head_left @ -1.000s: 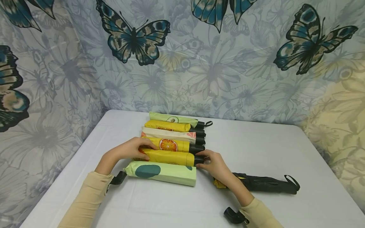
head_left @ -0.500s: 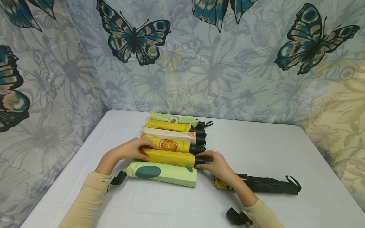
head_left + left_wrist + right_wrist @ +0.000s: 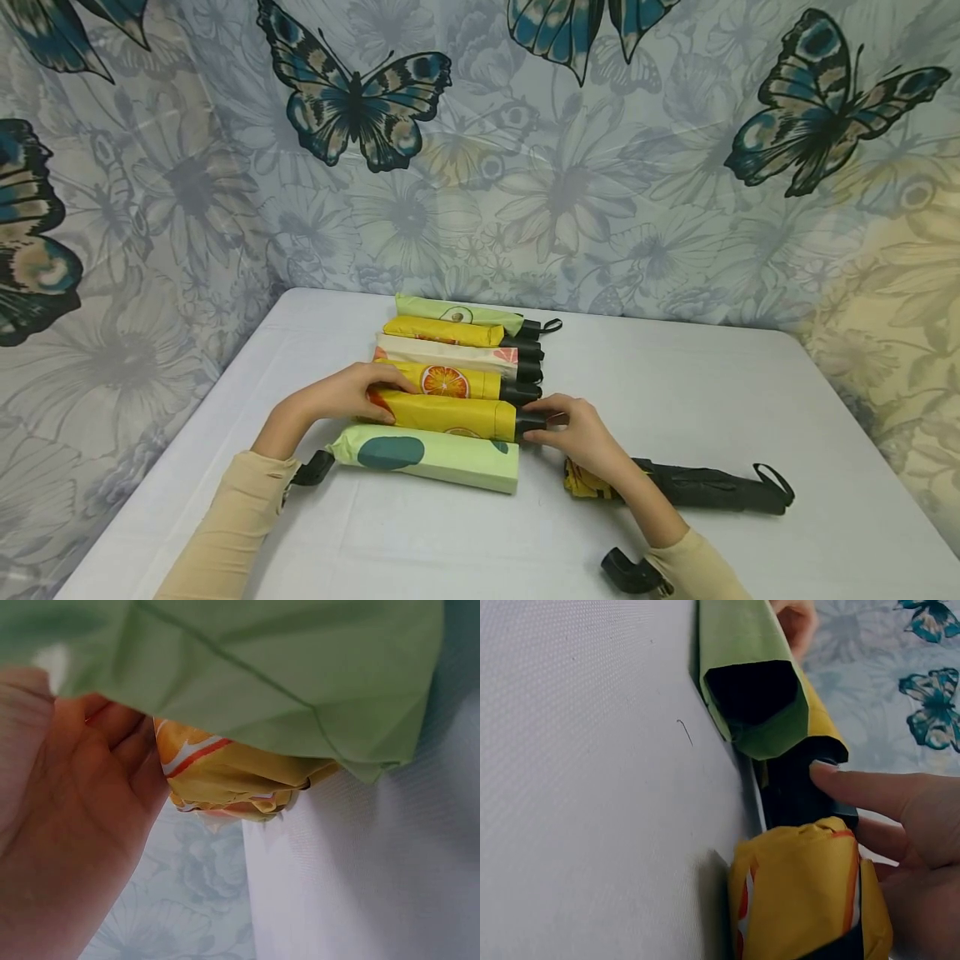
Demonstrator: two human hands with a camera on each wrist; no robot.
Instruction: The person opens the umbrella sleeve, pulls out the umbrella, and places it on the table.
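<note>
Several folded umbrellas lie in a row on the white table. My left hand (image 3: 363,390) holds the left end of a yellow umbrella (image 3: 453,415), second from the front, its thumb on the near side. At the other end my right hand (image 3: 577,433) pinches that umbrella's black handle (image 3: 799,787) between thumb and fingers. Nearest me lies a light green sleeve (image 3: 435,458) with dark green patches; its right end gapes dark in the right wrist view. Behind the held umbrella rests another yellow one with an orange slice print (image 3: 444,382).
Farther back lie a cream umbrella (image 3: 446,352), a yellow one (image 3: 442,331) and a green avocado-print one (image 3: 457,312). A black folded umbrella (image 3: 712,485) with a yellow part lies beyond my right forearm. Patterned butterfly cloth (image 3: 562,192) hangs behind the table.
The held yellow umbrella's handle and my right hand have shifted slightly to the right. My left hand has stayed nearly in place.
</note>
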